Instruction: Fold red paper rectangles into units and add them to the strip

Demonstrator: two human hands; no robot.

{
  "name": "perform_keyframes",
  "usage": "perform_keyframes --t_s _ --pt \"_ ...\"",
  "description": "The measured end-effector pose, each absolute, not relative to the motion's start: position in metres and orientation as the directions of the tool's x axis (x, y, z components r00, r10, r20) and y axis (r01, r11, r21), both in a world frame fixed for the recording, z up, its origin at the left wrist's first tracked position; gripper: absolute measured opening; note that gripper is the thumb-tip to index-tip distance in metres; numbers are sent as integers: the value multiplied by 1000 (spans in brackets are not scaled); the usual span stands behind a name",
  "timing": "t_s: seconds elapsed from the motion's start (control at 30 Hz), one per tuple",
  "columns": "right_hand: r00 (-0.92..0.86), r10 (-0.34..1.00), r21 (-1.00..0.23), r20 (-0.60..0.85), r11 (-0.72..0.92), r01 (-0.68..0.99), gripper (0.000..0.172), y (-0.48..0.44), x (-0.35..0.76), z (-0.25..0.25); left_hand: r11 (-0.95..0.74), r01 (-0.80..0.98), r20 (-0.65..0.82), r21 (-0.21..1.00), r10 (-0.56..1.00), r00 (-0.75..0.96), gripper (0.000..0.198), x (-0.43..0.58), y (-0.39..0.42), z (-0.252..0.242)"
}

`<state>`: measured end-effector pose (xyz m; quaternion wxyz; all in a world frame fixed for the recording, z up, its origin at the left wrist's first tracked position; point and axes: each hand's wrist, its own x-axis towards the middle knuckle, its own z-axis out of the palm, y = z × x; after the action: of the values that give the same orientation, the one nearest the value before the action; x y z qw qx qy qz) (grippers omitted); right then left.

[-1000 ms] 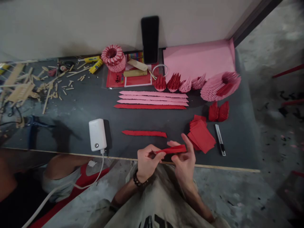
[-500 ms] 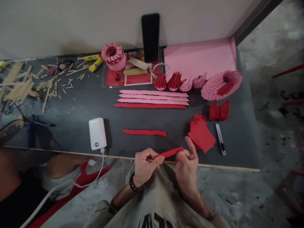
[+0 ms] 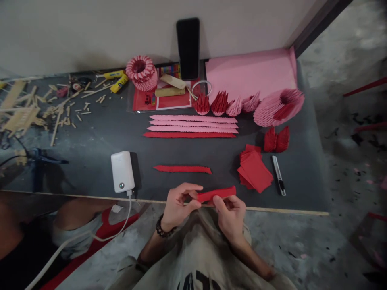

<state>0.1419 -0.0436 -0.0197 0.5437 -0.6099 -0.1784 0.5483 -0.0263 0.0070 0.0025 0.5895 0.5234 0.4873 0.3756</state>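
A folded red paper strip (image 3: 216,194) is held level above the table's front edge. My right hand (image 3: 231,215) pinches its right part, thumb on the near face and fingers behind. My left hand (image 3: 181,207) holds its left end by the thumb, with the index finger raised above it; the other fingertips are partly hidden. Just beyond lies a shorter chain of red folded paper pieces (image 3: 182,169). To the right is a pile of red paper rectangles (image 3: 256,171), with a box cutter (image 3: 278,176) beside it.
Three pink chains and a long red chain (image 3: 190,135) lie farther back. Folded-paper bundles (image 3: 219,103), a pink paper vase shape (image 3: 141,73) and a leaning phone (image 3: 188,49) stand behind. A white power bank (image 3: 122,172), its cable and wooden scraps are left. Someone's leg (image 3: 80,213) shows lower left.
My right thumb has come down onto the strip and the raised finger has folded in. The strip shows a wider face now. My left index finger has lifted off it.
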Motion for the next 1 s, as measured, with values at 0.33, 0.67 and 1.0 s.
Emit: perform_keyframes --t_s 0.33,0.67,1.0 --pt "180 815 -784 -551 -431 -447 29 -36 137 -22 -271 105 190 957 858 478 11 -29 36 -6" --pt "174 892 -898 -417 -374 -232 21 -37 144 -18 181 142 -212 973 944 254 11 -14 28 9" --pt "160 934 -947 -319 -320 -24 15 -36 152 -13 313 152 -334 937 932 138 15 -6 22 16"
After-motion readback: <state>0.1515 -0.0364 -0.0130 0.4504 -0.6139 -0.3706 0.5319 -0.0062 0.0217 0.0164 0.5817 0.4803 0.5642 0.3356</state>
